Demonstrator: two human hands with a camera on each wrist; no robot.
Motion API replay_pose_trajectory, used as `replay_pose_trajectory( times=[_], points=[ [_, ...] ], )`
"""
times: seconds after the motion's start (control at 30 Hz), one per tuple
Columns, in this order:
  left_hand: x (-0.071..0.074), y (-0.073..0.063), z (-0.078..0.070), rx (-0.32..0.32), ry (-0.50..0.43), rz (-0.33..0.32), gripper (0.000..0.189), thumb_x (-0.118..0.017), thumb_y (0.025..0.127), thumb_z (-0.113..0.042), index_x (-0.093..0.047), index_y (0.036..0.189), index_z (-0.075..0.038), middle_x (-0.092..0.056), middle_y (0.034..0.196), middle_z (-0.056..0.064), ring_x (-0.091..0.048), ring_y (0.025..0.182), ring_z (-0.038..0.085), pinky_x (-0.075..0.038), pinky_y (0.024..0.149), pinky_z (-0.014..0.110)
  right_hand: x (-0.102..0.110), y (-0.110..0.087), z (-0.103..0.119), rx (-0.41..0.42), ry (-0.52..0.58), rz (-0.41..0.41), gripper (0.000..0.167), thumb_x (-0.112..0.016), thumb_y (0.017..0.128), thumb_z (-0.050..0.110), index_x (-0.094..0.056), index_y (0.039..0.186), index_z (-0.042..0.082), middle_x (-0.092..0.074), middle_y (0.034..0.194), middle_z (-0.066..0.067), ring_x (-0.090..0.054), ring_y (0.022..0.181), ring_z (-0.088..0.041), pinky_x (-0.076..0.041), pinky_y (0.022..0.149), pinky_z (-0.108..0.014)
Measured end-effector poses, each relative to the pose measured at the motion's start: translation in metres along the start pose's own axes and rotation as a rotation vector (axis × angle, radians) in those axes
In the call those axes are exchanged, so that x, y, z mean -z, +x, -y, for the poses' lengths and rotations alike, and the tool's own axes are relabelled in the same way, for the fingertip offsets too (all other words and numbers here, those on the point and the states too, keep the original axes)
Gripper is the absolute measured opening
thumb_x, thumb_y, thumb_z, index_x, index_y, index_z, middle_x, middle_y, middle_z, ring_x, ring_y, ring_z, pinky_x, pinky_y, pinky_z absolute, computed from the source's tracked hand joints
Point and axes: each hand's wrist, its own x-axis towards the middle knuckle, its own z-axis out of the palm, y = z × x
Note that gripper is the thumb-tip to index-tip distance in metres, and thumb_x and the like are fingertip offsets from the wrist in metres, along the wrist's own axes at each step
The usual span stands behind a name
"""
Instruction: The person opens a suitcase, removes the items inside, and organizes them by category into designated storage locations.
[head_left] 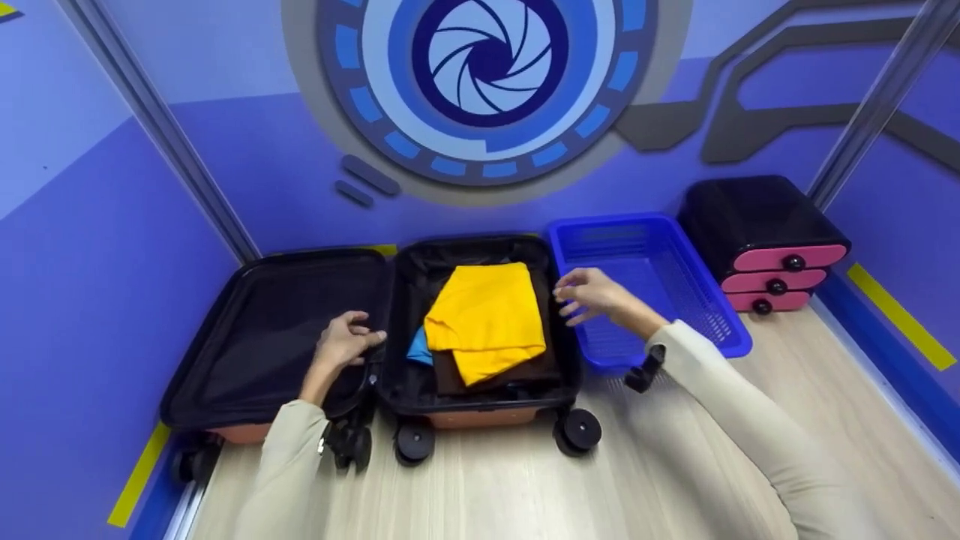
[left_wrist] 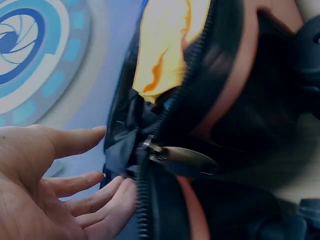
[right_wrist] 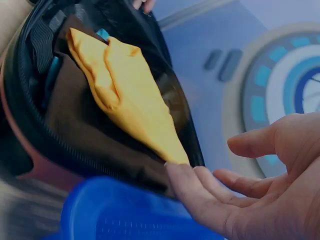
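An open suitcase [head_left: 480, 416] lies on the floor, its dark lid half [head_left: 300, 322] spread to the left. Inside the right half is a folded yellow garment [head_left: 487, 307], on top of a dark brown cloth [head_left: 450, 381] and a bit of blue cloth [head_left: 420, 349]. My left hand [head_left: 345, 343] is over the lid's inner edge, fingers loosely bent and holding nothing; a zipper pull [left_wrist: 187, 159] shows near its fingers in the left wrist view. My right hand [head_left: 592, 294] hovers between the suitcase's right rim and the basket, its fingers relaxed, with nothing in them.
A blue plastic basket [head_left: 739, 346] stands against the suitcase's right side. Behind it to the right is a black drawer box [head_left: 757, 214] with pink fronts. Blue printed walls [head_left: 247, 150] enclose the back and sides. Suitcase wheels [head_left: 579, 431] jut out toward me.
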Motion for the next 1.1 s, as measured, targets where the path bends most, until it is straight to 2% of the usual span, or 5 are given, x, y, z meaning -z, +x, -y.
replay_pose_trajectory(
  times=[0.13,0.47,0.73,0.93,1.1],
  points=[
    [-0.004,0.003,0.006,-0.005,0.098,-0.027,0.057,-0.078,0.094,-0.023,-0.060,0.143,-0.002,-0.066,0.138,0.022,-0.075,0.097,0.032,-0.060,0.079,0.035,-0.017,0.011,0.005,-0.037,-0.066,-0.001,0.036,-0.057,0.106,0.013,-0.050,0.134,-0.008,-0.057,0.139,-0.032,-0.068,0.095,-0.027,-0.062,0.088,-0.045],
    [-0.004,0.004,0.012,0.025,-0.041,0.002,0.052,-0.074,0.097,-0.014,-0.057,0.143,0.004,-0.058,0.140,0.028,-0.064,0.123,0.045,-0.061,0.090,0.042,-0.048,0.033,-0.001,-0.104,0.008,-0.043,0.059,-0.061,0.104,0.018,-0.034,0.151,-0.007,-0.048,0.143,-0.029,-0.061,0.112,-0.036,-0.060,0.094,-0.050],
    [-0.009,0.003,0.022,0.005,-0.173,0.007,0.048,-0.074,0.095,-0.009,-0.058,0.136,0.008,-0.057,0.130,0.029,-0.065,0.112,0.040,-0.060,0.080,0.037,-0.049,0.047,-0.012,-0.229,0.264,-0.012,0.036,-0.070,0.099,0.012,-0.061,0.130,-0.004,-0.066,0.086,-0.004,-0.071,0.077,-0.018,-0.062,0.071,-0.034],
    [-0.012,0.002,0.025,-0.013,-0.174,-0.015,0.047,-0.075,0.094,-0.011,-0.060,0.135,0.006,-0.061,0.128,0.028,-0.067,0.108,0.036,-0.060,0.077,0.034,-0.050,0.051,-0.011,-0.205,0.360,0.028,0.071,-0.066,0.099,0.001,-0.032,0.161,0.007,-0.068,0.104,-0.008,-0.071,0.082,-0.018,-0.062,0.070,-0.032],
    [-0.012,0.001,0.026,-0.041,-0.134,-0.033,0.046,-0.075,0.095,-0.013,-0.061,0.135,0.005,-0.061,0.129,0.029,-0.065,0.113,0.040,-0.058,0.085,0.039,-0.053,0.053,-0.009,-0.165,0.353,0.044,0.075,-0.065,0.096,-0.004,-0.034,0.162,0.011,-0.067,0.110,-0.011,-0.071,0.082,-0.019,-0.062,0.069,-0.032]
  ],
)
